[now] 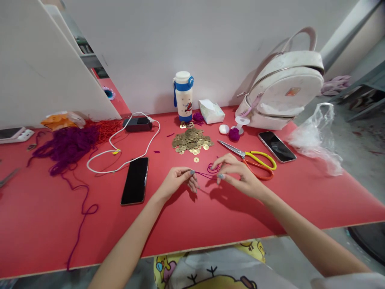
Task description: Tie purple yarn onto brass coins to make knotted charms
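we list: purple cord (202, 173), centre of frame, likely stretched straight for easy handling; our left hand (180, 177), pinching it; our right hand (237, 175), fingers curled, grip unclear; coins (192, 140), upper centre, and scissors (241, 153), right, seemingly within reach.

Blue-grey painted fingernails (221, 176) show, with a pale cloth sleeve (345, 281) and a white fabric top (198, 263) bearing a yellow cartoon print (222, 282) (black three-pronged marks (212, 271) above).

Purple cord (202, 174) in left grip (180, 178), coins (192, 140) beyond
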Demonstrator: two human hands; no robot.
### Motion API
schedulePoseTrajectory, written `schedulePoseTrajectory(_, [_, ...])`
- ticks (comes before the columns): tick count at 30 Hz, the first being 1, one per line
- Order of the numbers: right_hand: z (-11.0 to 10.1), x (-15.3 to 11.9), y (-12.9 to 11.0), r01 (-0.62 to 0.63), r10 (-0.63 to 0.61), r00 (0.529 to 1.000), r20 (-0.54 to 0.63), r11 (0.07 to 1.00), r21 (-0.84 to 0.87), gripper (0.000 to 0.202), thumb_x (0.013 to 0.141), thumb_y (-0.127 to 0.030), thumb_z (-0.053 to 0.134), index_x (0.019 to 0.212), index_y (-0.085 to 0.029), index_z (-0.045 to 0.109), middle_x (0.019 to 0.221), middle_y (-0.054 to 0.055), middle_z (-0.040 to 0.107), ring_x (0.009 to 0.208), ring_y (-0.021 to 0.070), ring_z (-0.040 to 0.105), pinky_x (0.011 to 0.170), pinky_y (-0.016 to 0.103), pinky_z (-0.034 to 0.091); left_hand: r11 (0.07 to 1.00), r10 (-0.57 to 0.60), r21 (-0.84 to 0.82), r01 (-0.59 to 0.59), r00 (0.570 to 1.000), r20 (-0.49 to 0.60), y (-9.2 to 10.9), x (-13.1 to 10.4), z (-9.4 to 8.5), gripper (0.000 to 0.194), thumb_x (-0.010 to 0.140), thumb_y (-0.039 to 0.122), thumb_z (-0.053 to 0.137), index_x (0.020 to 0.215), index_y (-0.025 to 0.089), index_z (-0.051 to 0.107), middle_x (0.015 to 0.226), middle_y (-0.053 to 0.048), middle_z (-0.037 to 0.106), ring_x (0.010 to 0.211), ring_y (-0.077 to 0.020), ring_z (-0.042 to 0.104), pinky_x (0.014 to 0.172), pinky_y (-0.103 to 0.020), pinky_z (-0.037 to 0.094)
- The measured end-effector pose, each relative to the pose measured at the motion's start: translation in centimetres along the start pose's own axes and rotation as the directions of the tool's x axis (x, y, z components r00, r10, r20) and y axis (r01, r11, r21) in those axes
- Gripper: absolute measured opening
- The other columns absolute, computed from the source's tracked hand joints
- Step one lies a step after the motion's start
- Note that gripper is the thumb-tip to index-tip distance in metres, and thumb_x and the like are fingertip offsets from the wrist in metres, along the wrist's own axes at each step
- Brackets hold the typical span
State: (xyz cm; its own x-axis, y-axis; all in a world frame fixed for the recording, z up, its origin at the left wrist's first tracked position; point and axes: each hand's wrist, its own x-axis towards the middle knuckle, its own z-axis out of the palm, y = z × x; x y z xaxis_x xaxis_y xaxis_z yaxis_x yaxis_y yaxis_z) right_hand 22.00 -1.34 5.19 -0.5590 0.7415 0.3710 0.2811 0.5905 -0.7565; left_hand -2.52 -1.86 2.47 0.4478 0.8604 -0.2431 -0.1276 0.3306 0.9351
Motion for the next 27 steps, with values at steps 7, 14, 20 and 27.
schedulePoseTrajectory(7, [0.8, -0.7, -0.7, 0.026, -0.017, 0.968, 0.250, 0.999, -0.033, 0.028, 0.098, -0.026, 0.050, 0.082, -0.020, 0.072, 0.138, 0.011, 0.054, 0.128, 0.0258, 0.046, 0.108, 0.045, 0.037, 0.998, 0.054, -0.022, -0.057, 0.993, -0.108, -0.3, 0.1, 0.1, 0.038, 0.077, 0.046, 0.075, 0.079, 0.008, 0.071, 0.076, -0.014, 0.075, 0.054, -0.0183, 0.068, 0.058, -0.030, 0.056])
schedulePoseTrajectory(14, [2.4, -0.2, 0.1, -0.071, 0.069, 0.967, 0.244, 0.997, 0.001, 0.032, 0.098, -0.023, 0.046, 0.084, -0.020, 0.074, 0.093, 0.008, 0.072, 0.089, 0.0194, 0.063, 0.087, 0.035, 0.049, 0.987, 0.069, -0.131, -0.089, 0.987, -0.146, -0.3, 0.1, 0.1, 0.035, 0.073, 0.044, 0.079, 0.076, 0.010, 0.074, 0.071, -0.009, 0.073, 0.051, -0.0130, 0.063, 0.056, -0.026, 0.055])
schedulePoseTrajectory(20, [2.5, -0.3, 1.2, -0.171, 0.173, 0.962, 0.209, 0.985, -0.030, 0.033, 0.099, -0.025, 0.047, 0.085, -0.022, 0.077, 0.087, 0.005, 0.076, 0.084, 0.0187, 0.067, 0.085, 0.033, 0.050, 0.987, 0.013, -0.159, -0.032, 0.993, -0.117, -0.2, 0.0, 0.3, 0.034, 0.066, 0.043, 0.084, 0.072, 0.011, 0.074, 0.070, -0.008, 0.073, 0.048, -0.0106, 0.060, 0.054, -0.025, 0.055])
schedulePoseTrajectory(27, [-0.6, -1.1, 2.5, -0.146, 0.175, 0.976, 0.131, 0.967, -0.207, 0.029, 0.099, -0.033, 0.048, 0.100, -0.024, 0.075, 0.102, 0.007, 0.076, 0.098, 0.0232, 0.068, 0.088, 0.036, 0.051, 0.992, 0.103, 0.096, -0.080, 0.958, -0.269, 1.0, -0.5, -0.3, 0.024, 0.070, 0.037, 0.080, 0.070, 0.013, 0.076, 0.069, -0.009, 0.074, 0.050, -0.0150, 0.064, 0.052, -0.027, 0.055])
